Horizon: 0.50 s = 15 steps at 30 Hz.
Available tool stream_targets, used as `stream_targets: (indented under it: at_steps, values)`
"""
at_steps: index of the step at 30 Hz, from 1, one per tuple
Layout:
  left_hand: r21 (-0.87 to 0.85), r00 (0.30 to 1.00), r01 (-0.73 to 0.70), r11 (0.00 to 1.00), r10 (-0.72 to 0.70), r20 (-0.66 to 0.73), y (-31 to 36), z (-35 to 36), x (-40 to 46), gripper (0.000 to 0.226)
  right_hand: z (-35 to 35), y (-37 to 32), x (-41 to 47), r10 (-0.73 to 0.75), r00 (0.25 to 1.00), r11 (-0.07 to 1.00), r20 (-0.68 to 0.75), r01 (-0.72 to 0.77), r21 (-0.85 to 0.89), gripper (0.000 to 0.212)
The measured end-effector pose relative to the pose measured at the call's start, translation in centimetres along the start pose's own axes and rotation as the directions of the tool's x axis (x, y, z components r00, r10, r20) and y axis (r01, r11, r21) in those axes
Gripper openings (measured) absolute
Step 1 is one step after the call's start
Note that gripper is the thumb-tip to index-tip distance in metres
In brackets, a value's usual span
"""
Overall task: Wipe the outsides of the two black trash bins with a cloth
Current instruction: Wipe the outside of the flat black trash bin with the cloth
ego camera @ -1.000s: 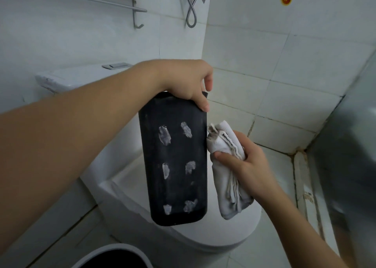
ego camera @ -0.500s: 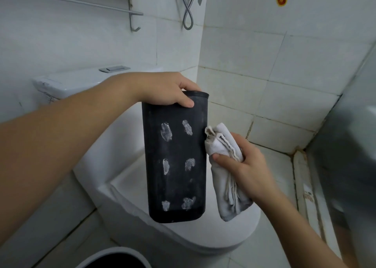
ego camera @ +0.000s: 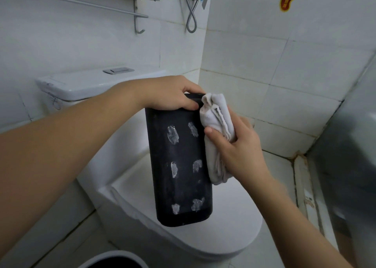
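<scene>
Right hand (ego camera: 240, 152): fingers curled round a bunched white cloth (ego camera: 218, 125), pressing it against the bin's right side near the top.
Left hand (ego camera: 173, 96): grips the top rim of the tall black plastic trash bin (ego camera: 181, 166).
Bin: held upright above the closed white toilet lid (ego camera: 234, 227), six whitish smudges on its facing side.
Floor: rim of a second round bin (ego camera: 114, 257) at the bottom edge.

One camera sits on the person's head. It looks forward and down, close above the toilet (ego camera: 213, 227), toward the corner behind it.
</scene>
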<state>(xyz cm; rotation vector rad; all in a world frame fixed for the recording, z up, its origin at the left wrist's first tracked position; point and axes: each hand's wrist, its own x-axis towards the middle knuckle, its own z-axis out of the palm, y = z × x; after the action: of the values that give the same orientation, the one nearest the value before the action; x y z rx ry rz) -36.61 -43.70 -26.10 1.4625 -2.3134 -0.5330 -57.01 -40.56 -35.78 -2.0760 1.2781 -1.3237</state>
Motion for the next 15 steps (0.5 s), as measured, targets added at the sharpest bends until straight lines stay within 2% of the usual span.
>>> stream_targets:
  at_steps: [6, 10, 15]
  values:
    - [-0.007, 1.000, -0.003, 1.000, 0.003, -0.002, 0.3, 0.3, 0.2, 0.027, 1.4, 0.6, -0.6, -0.013, 0.999, 0.997, 0.030, 0.010, 0.074, 0.073]
    - [0.013, 0.998, 0.011, 1.000, -0.010, -0.062, 0.3, 0.3, 0.2, 0.023, 1.5, 0.6, -0.6, 0.003, 0.999, 0.994, -0.044, 0.002, 0.113, 0.060]
    - [-0.049, 0.992, 0.022, 0.999, -0.028, -0.126, -0.1, 0.5, -0.4, 0.026, 0.3, 0.6, -0.1, -0.011, 0.999, 1.000, -0.037, 0.011, -0.006, 0.051]
